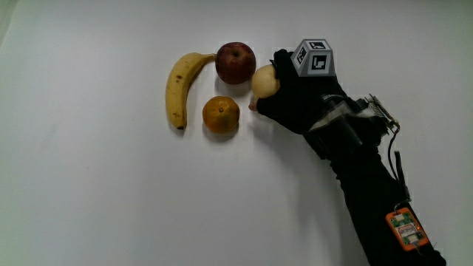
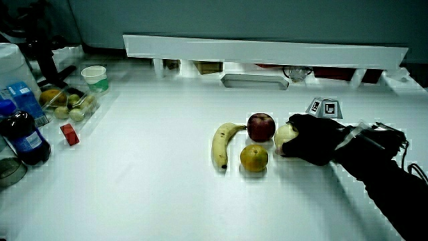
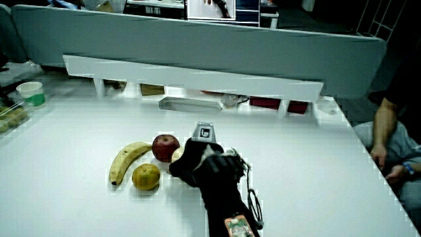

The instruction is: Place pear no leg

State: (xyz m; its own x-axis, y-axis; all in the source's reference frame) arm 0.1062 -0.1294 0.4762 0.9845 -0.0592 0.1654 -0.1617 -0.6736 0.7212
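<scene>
A pale pear [image 1: 264, 80] sits on the white table [image 1: 89, 192], clasped by the fingers of the black-gloved hand [image 1: 295, 100], which wrap around it. The pear touches a red apple [image 1: 235, 62] at its ten o'clock; an orange [image 1: 221, 114] lies near at its eight o'clock, nearer the person. A banana [image 1: 178, 87] curves beside apple and orange, at the orange's nine o'clock. A patterned cube [image 1: 313, 58] rides the glove's back.
</scene>
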